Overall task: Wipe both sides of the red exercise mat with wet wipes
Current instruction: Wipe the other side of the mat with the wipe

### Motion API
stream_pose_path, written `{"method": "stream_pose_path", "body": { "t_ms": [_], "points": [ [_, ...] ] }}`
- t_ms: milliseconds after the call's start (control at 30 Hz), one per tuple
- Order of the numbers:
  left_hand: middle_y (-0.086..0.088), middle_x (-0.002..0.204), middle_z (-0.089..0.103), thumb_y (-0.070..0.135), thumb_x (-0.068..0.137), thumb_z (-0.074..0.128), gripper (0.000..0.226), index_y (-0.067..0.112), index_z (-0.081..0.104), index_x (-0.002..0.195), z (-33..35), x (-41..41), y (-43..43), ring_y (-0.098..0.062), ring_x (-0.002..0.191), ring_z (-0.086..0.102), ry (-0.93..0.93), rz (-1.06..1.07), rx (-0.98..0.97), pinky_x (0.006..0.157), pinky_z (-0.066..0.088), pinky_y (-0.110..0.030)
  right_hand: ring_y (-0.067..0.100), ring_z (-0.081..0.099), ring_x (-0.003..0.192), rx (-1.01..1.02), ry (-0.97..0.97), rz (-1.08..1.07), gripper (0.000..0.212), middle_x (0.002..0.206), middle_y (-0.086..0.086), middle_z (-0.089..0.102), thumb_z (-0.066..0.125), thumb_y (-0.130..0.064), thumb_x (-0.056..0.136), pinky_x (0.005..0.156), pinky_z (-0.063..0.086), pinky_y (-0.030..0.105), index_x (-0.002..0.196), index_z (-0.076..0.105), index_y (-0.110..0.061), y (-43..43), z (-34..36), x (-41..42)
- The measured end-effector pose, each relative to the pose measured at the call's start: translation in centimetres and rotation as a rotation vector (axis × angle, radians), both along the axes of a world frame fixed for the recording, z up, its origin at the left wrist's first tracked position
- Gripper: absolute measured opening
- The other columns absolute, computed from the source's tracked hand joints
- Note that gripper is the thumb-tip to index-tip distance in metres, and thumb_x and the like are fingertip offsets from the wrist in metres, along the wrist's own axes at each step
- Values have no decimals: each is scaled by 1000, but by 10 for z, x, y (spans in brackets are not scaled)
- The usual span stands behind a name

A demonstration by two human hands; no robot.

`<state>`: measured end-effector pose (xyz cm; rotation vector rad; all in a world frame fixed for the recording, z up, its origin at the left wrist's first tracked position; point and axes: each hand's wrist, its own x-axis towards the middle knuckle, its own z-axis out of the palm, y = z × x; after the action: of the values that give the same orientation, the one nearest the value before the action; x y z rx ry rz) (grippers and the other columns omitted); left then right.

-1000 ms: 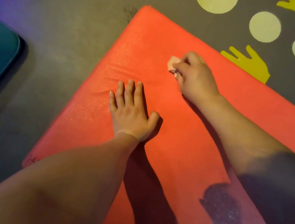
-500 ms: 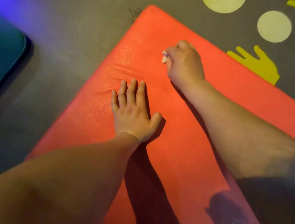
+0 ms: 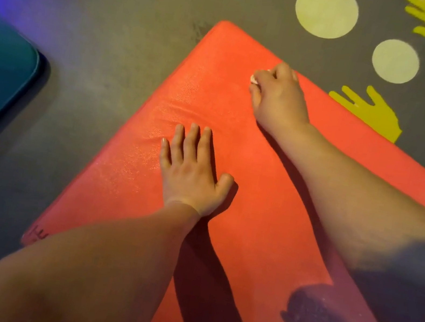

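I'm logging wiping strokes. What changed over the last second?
The right hand, gripping the wet wipe, slid away from the person toward the far edge of the red mat, and less of the wipe shows now. The left hand stayed flat on the mat in the same spot.

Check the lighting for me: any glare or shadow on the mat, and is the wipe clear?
Head view: dim, warm light with a blue cast at the upper left; a sheen on the red mat beside the left hand; a hard arm shadow right of that hand, a dark patch at lower right; the wipe is a pale sliver in the right hand.
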<state>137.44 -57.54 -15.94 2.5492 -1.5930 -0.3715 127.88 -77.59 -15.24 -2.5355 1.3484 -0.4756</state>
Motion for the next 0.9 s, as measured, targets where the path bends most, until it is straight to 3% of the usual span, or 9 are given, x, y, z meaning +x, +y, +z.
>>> {"method": "stream_pose_path", "body": {
  "t_ms": [233,367,433,600,667,800,900],
  "points": [
    [-9,167,24,62,75,41,98,18,27,160,0,-3,-3,-32,157,6,8,3,-8,125,2,-57,35,62,94,102,2,188,19,99,18,61,57,-13,92,83,50,41,101,73,-9,-34,6,-1],
    [-8,168,23,63,75,40,98,19,26,161,-2,-1,-3,-31,157,5,9,0,6,125,1,-57,38,60,98,83,-1,-100,22,105,21,62,53,-14,94,85,46,40,102,73,-7,-58,3,9],
    [-8,168,22,63,75,39,98,19,25,161,-1,1,-2,-31,157,4,10,0,14,125,1,-57,40,61,95,79,-4,-137,23,101,23,63,52,-13,94,84,44,40,101,73,-4,-43,2,22],
    [-10,166,26,63,73,43,99,17,29,160,-1,0,-3,-33,157,9,9,7,-11,125,4,-58,35,61,88,92,40,454,22,92,16,64,53,-20,95,78,48,43,96,72,-8,-2,-1,24],
    [-10,166,27,63,73,42,99,17,29,159,-1,0,-4,-34,157,9,6,8,-10,125,4,-58,37,61,94,46,72,364,19,96,17,63,54,-16,94,82,50,44,100,71,-10,-28,3,22],
    [-9,166,27,62,75,41,97,17,29,160,-1,-1,-3,-33,157,8,3,7,-10,125,4,-58,40,56,102,-6,111,-120,29,104,19,65,49,-27,97,89,47,46,101,71,-7,-64,5,20],
    [-10,166,26,62,75,42,97,17,29,160,-3,1,-3,-34,157,8,0,1,-4,125,4,-59,39,59,92,-32,57,59,25,94,17,66,54,-25,94,81,46,44,94,72,-7,-23,2,44]
  ]
}}
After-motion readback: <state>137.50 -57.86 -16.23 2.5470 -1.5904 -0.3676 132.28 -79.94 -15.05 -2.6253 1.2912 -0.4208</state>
